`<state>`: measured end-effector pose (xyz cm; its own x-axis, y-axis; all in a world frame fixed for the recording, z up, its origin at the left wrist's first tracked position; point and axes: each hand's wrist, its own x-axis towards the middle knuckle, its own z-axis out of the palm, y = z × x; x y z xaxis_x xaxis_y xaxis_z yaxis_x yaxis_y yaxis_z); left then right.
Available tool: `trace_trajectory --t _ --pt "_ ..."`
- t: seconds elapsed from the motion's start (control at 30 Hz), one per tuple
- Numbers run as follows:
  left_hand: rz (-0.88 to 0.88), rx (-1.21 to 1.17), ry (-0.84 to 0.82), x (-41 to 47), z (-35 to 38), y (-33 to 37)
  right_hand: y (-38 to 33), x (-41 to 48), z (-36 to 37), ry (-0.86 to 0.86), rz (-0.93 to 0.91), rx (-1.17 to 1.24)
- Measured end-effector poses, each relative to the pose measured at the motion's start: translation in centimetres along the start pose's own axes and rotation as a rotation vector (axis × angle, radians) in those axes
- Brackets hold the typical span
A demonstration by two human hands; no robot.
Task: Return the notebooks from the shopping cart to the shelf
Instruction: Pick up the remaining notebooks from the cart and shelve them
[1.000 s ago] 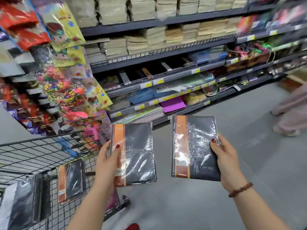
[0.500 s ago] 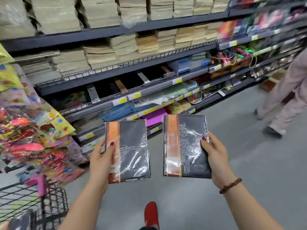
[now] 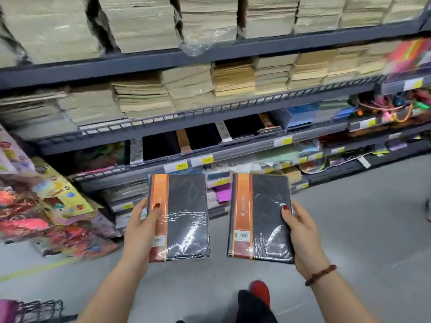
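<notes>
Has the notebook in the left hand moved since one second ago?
Yes. The left-hand notebook has come closer to the shelf, away from the shopping cart.

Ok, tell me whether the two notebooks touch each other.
Apart. The head view shows a plain gap between the left notebook and the right notebook.

Left notebook (image 3: 184, 217) beside right notebook (image 3: 268, 217), shelf (image 3: 256, 46) behind, cart (image 3: 39, 310) lower left
</notes>
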<state>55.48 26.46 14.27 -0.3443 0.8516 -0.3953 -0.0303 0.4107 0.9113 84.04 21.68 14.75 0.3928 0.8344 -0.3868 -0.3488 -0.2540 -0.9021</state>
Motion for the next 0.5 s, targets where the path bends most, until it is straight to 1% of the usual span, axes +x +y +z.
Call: trace_trajectory --t 0.2,0.3,0.5 --pt "-0.037 -0.129 0.235 2.3 6.2 -0.2 -2.2 12.4 1.5 -0.179 0.069 -0.147" --pt "-0.075 -0.175 0.308 3.3 8.3 -0.7 -3.0 17.6 2.8 -0.258 0.091 -0.240" --pt "-0.108 -0.243 0.449 6.9 10.0 -1.6 -2.1 24.6 6.7 -0.331 0.119 -0.341"
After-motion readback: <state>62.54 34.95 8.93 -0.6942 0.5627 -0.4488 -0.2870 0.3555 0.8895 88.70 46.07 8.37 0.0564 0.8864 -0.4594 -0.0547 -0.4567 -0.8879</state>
